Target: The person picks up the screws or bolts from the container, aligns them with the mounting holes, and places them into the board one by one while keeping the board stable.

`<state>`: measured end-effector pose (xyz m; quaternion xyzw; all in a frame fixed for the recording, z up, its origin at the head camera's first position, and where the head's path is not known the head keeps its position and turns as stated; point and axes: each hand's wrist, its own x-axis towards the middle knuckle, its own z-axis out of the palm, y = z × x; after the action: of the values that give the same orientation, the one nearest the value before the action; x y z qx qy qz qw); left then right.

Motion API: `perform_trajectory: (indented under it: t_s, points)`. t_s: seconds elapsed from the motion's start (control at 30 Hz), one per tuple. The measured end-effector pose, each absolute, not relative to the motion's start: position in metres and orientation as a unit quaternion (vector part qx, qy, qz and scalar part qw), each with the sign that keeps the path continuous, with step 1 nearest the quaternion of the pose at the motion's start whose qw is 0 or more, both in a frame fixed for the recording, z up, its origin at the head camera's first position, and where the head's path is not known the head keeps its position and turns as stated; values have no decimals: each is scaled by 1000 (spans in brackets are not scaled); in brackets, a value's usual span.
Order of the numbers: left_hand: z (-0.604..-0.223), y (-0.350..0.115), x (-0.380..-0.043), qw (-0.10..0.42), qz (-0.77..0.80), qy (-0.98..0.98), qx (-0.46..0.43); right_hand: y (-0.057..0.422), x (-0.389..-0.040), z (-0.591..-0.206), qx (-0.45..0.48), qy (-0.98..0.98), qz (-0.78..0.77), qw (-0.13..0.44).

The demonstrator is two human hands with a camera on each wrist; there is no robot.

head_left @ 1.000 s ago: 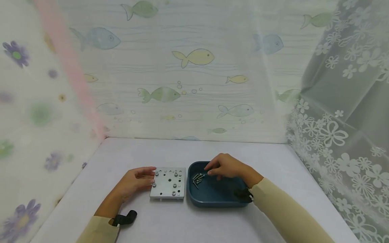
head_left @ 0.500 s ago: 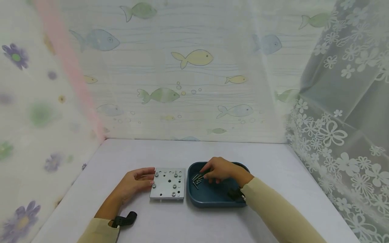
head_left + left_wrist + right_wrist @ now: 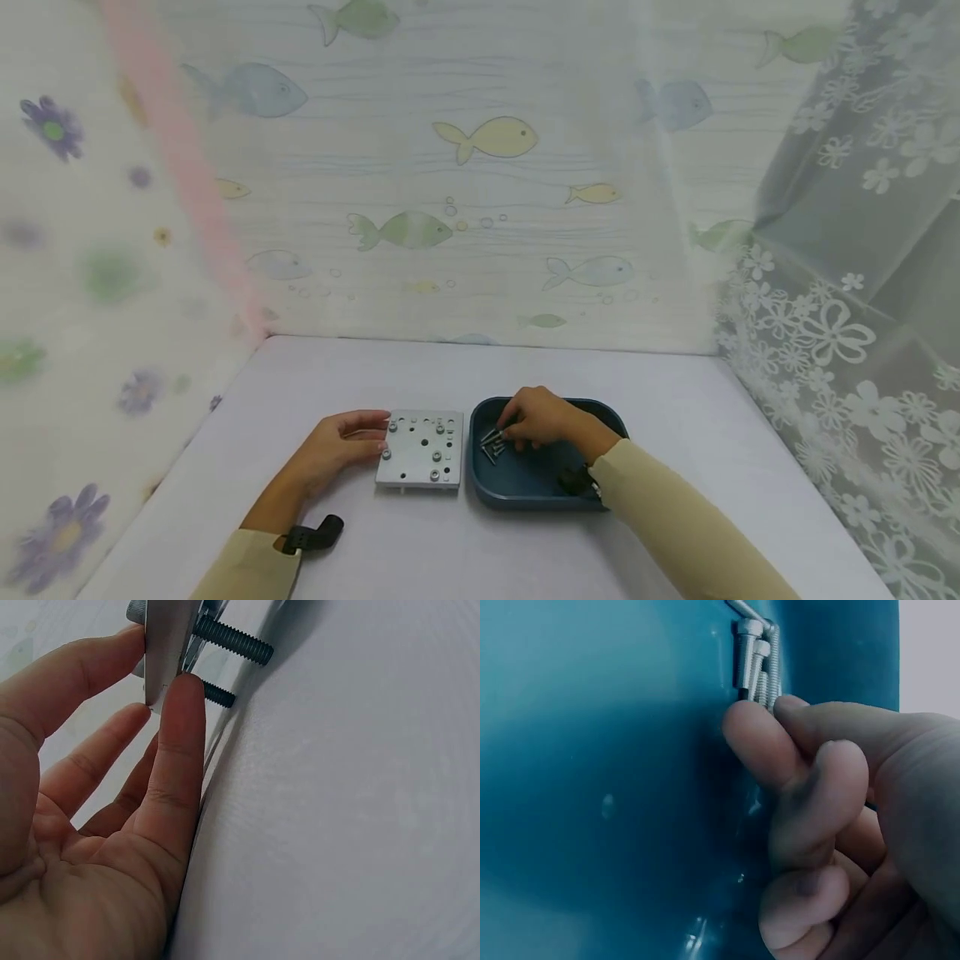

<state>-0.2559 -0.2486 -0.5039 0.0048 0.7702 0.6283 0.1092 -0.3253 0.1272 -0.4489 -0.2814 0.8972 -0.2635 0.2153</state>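
My left hand (image 3: 328,450) pinches the left edge of a square silver metal plate (image 3: 411,463) drilled with holes. Several socket-head screws stand in the plate, their heads on top. In the left wrist view, threaded screw ends (image 3: 234,640) stick out below the plate, with fingertips on both its faces. To the right, my right hand (image 3: 543,417) reaches into a dark blue tray (image 3: 536,503), thumb and index finger pinching the end of a screw. Loose silver screws (image 3: 751,664) lie bunched beside those fingertips, the other fingers curled; the fingers partly hide the pinched screw.
The plate and tray stand side by side on a white-covered table (image 3: 420,550), a narrow gap between them. Fish-patterned cloth (image 3: 495,208) hangs behind, with a flowered cloth at left and a lace curtain (image 3: 832,333) at right. Black camera bands circle both wrists.
My right hand has moved left and down inside the tray, and its fingertips have closed on a screw in the bunch. The left hand stays at the plate's edge. The head view shifts slightly.
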Motion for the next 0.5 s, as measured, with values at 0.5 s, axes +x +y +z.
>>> perform_trajectory:
  t_s: [0.5]
  points:
    - [-501, -246, -254, 106, 615, 781, 10, 128, -325, -451, -293, 900, -248, 206]
